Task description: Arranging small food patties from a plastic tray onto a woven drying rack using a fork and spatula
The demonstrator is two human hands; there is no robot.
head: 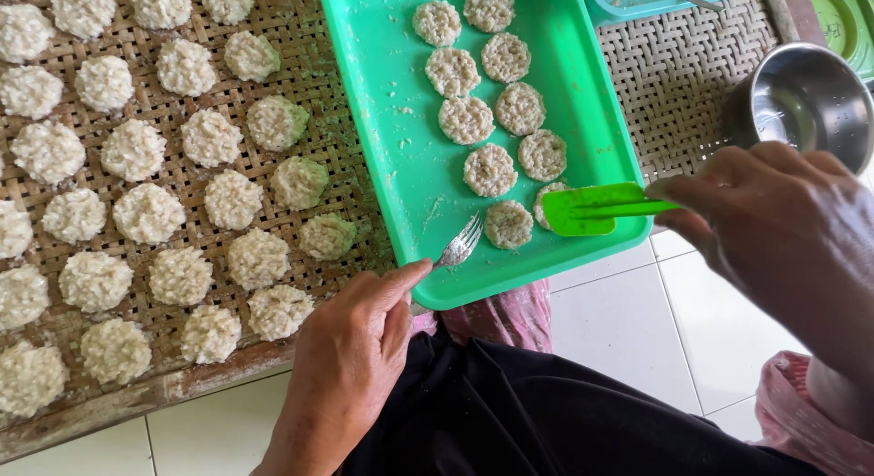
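Left hand (350,349) pinches a metal fork (460,244), tines resting on the green tray (391,148) near its front edge. Right hand (783,230) has its grip closed around a green spatula (592,207); the blade sits at the nearest rice patty (546,198), touching or sliding under it, can't tell which. About ten flat round patties remain on the tray in two rough columns. Woven bamboo mat (182,167) on the left already carries several dozen patties in rows, mostly filled; its near-right corner has room. Judging by that, the bulk looks laid out and the tray batch is left. Steel bowl (806,98) at the right, untouched.
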